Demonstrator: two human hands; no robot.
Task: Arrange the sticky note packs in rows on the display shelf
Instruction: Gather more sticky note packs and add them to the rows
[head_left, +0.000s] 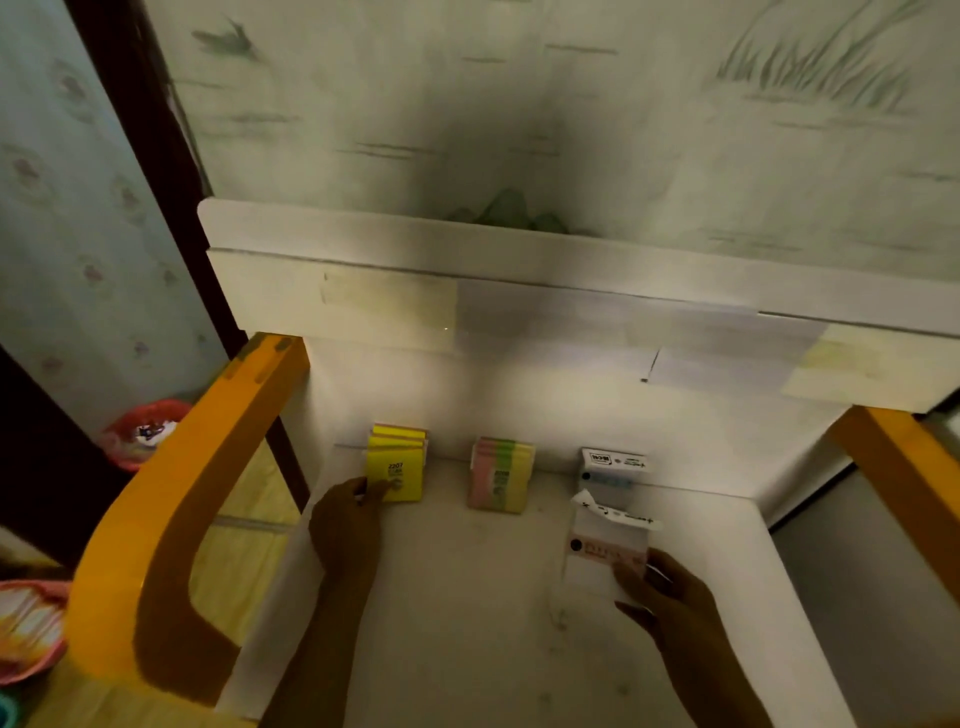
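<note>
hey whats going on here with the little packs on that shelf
A person is lining up sticky note packs along the back of a white shelf. The left hand pinches the front of a yellow pack stack at the left end. A pink, green and yellow pack stack stands in the middle, untouched. At the right, a white-wrapped pack leans against the back, and the right hand holds another white pack in front of it, not yet in line.

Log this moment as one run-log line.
left hand pinches yellow sticky note pack | right hand holds white clear-wrapped pack | white shelf
</note>
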